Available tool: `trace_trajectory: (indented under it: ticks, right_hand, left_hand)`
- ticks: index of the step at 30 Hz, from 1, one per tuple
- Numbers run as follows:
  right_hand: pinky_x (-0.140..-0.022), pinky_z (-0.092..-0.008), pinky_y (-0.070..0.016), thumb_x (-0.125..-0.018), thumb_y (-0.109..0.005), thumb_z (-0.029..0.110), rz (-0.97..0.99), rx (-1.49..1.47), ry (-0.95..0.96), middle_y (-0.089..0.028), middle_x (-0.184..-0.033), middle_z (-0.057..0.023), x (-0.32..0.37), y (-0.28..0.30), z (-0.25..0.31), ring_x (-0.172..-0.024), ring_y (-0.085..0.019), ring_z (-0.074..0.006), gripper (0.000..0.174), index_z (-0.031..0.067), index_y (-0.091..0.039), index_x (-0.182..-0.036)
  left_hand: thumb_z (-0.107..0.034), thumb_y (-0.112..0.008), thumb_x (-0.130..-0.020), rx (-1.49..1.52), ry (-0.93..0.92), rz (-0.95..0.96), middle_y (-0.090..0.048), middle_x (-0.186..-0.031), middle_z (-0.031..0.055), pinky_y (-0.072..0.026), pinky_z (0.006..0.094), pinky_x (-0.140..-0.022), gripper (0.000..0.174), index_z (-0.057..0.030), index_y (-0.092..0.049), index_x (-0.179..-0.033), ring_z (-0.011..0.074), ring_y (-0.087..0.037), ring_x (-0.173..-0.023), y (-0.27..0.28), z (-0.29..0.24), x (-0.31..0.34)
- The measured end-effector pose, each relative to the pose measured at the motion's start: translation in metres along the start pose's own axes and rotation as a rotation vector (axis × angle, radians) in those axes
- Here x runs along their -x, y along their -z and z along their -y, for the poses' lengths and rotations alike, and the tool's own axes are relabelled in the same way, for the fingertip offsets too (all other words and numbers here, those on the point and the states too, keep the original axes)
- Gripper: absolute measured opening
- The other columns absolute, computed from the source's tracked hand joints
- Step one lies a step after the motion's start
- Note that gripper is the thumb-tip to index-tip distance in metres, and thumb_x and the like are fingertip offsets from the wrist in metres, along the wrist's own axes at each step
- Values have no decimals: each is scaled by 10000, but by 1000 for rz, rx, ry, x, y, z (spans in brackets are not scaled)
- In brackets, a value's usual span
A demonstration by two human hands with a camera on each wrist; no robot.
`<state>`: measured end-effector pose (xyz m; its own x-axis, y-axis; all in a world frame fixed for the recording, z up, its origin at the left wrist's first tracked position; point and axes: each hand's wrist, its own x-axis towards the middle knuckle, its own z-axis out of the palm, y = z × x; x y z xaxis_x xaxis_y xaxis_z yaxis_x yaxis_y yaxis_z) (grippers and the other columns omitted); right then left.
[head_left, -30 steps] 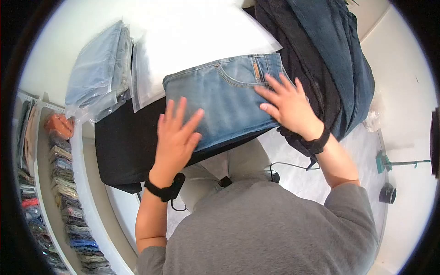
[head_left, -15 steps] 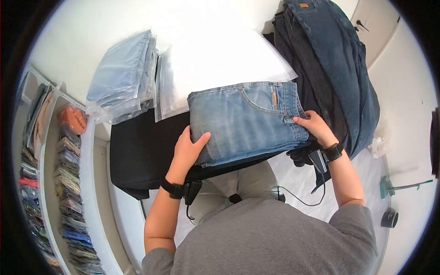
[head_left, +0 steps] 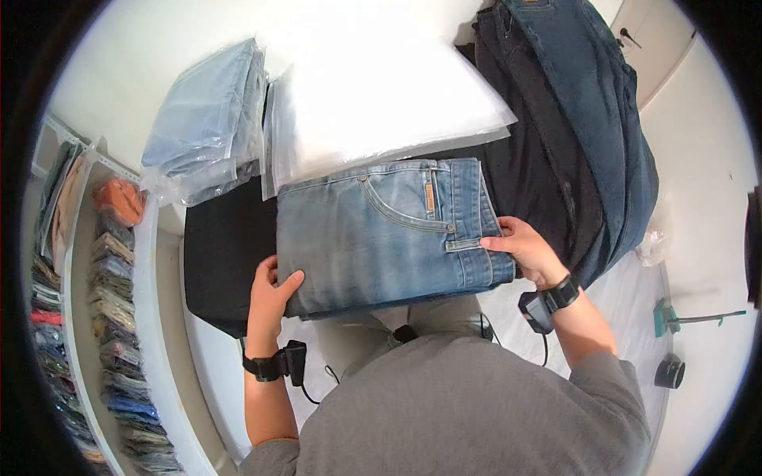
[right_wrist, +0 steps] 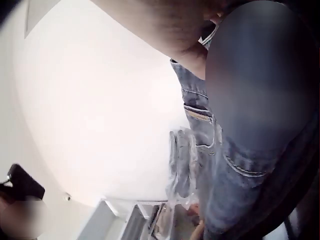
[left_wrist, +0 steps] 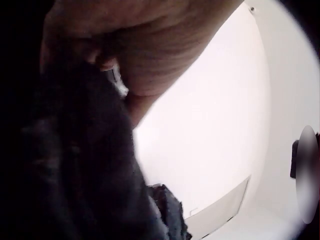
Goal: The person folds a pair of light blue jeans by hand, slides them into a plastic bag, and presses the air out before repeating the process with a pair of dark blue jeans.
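Folded blue jeans lie at the near edge of a black-covered surface, waistband to the right. My left hand grips their left edge, thumb on top and fingers at the far side of the edge. At the waistband, my right hand pinches the right edge with its thumb on top; its other fingers are partly hidden. The right wrist view shows the jeans close up, below the right hand. In the left wrist view the left hand is above dark, blurred fabric.
Behind the jeans lie clear plastic bags. Bagged light-blue garments are stacked at the back left. Dark trousers are heaped on the right. Shelves of folded clothes stand at the far left, beside the black cover.
The hands went from lying spread over the jeans to gripping both ends. Since half a second ago, the jeans and both hands have moved left and nearer the body.
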<state>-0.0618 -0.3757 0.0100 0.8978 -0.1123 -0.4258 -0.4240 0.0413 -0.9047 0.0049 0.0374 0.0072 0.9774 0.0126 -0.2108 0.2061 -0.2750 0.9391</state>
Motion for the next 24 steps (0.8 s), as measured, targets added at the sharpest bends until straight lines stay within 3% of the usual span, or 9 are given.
trace_trajectory:
  ticks: [1, 4, 9, 13, 19, 22, 23, 24]
  right_hand:
    - [-817, -270, -458, -731, -777, 191, 7, -4, -10, -620, -1042, -158, 0, -4, -1, -901, -607, -182, 664, -109, -451, -1225]
    - [-824, -269, -461, -794, -722, 203, 24, -64, -54, -652, -1000, -120, 10, -12, 2, -900, -613, -165, 426, -77, -584, -1083]
    - [-844, -317, -493, -829, -681, 251, 241, -284, -231, -637, -1091, -135, 6, -7, 17, -941, -629, -198, 469, -65, -559, -1153]
    - [-883, -326, -485, -824, -675, 210, 356, -419, -217, -617, -1137, -145, 6, -3, 14, -975, -623, -209, 473, -47, -534, -1196]
    - [-914, -314, -461, -777, -669, 66, 302, -280, -192, -588, -1188, -153, -8, -4, 9, -1022, -600, -209, 555, -30, -455, -1280]
    - [-927, -343, -442, -756, -650, 21, 329, -268, 13, -595, -1167, -138, -12, 1, 12, -1079, -567, -216, 545, -32, -459, -1264]
    - [-937, -364, -439, -781, -625, 37, 78, -120, 111, -583, -1183, -151, -3, 4, 12, -1116, -545, -236, 537, -24, -439, -1281]
    - [-936, -368, -440, -801, -616, 51, -97, 230, 381, -569, -1203, -165, 10, -8, 23, -1123, -541, -267, 536, -5, -428, -1299]
  left_hand:
    - [-187, -743, -731, -6, 10, -3, -545, -1145, 168, -420, 323, -910, 663, 46, -428, -1266, 219, -536, -1047, 4, 1, 3]
    - [-192, -697, -798, 61, 130, 48, -565, -1139, 179, -420, 299, -905, 617, 71, -413, -1280, 206, -549, -1043, 10, -10, 21]
    - [-175, -676, -804, 401, 154, 204, -544, -1205, 174, -409, 315, -927, 619, 68, -397, -1299, 227, -540, -1076, 15, 2, 15]
    - [-127, -671, -766, 669, 187, 268, -508, -1254, 165, -385, 340, -957, 666, 43, -368, -1335, 248, -509, -1122, 7, -7, 20]
    - [-37, -614, -702, 436, 56, 236, -522, -1202, 145, -390, 339, -949, 685, 31, -363, -1335, 249, -511, -1096, -1, -33, 21]
    - [-15, -594, -687, 415, 83, 201, -524, -1186, 143, -405, 333, -930, 682, 40, -366, -1327, 246, -517, -1079, -3, -33, 20]
    - [-15, -594, -687, 409, 106, 193, -524, -1186, 143, -405, 333, -930, 682, 40, -366, -1327, 246, -517, -1079, -3, -26, 19]
    - [-11, -594, -686, 446, 124, 200, -525, -1182, 144, -411, 330, -922, 682, 42, -364, -1327, 246, -520, -1072, -3, -17, 16]
